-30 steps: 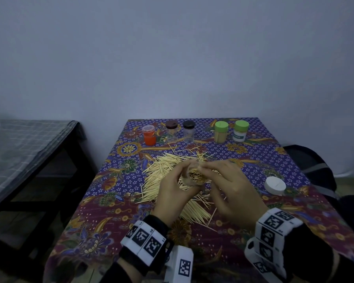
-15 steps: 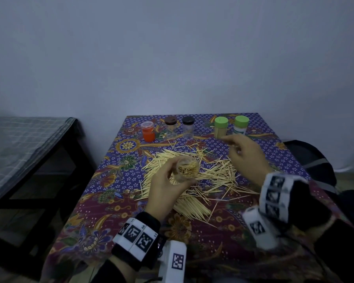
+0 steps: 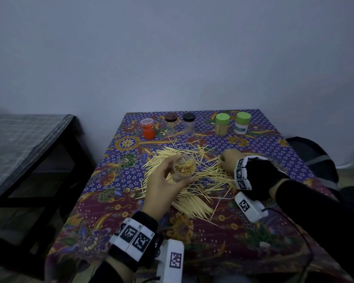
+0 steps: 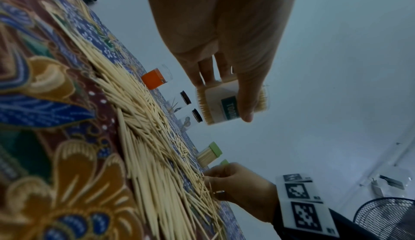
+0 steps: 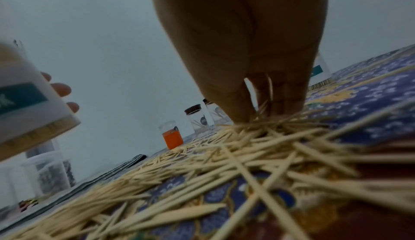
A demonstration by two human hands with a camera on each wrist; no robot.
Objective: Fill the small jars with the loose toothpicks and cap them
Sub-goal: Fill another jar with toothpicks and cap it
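Right hand (image 3: 230, 161) fingertips buried in toothpick pile (image 3: 192, 180), grabbing some; left hand (image 3: 164, 185) gripped open jar (image 3: 183, 168). Capped jars (image 3: 222, 124) far side.

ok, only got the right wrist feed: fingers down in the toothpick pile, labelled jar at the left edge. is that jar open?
Observer: Yes. In the head view the clear plastic labelled jar has no cap, and toothpicks stand inside it.
Operator: resting on the table?
Observer: No. The left wrist view shows the left hand gripping it, thumb across the label, held off the patterned tablecloth.
Operator: any finished ones?
Observer: Two green-lidded jars stand capped at the table's far edge: one packed with toothpicks, one labelled.
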